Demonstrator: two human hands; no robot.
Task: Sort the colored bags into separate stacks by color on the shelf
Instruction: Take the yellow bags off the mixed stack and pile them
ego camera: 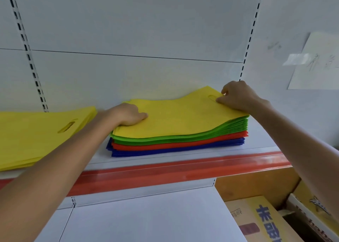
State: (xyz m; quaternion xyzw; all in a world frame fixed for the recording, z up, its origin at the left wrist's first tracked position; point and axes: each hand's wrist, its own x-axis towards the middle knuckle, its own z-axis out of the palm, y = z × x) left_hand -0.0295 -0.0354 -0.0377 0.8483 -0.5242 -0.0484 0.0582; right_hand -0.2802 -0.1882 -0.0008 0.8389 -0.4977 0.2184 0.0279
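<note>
Matt cloth bags (176, 120); glossy shelf (165, 161) edge.

Bare left hand (128, 114), right hand (238, 97) (forearms (60, 161) bare too).

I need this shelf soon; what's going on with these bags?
A person sorts bags by colour. The left hand grips the left corner of the top yellow bag on the mixed stack; the right hand pinches its far edge. Green bags, red bags and blue bags lie beneath. A yellow stack sits left on the shelf.
</note>
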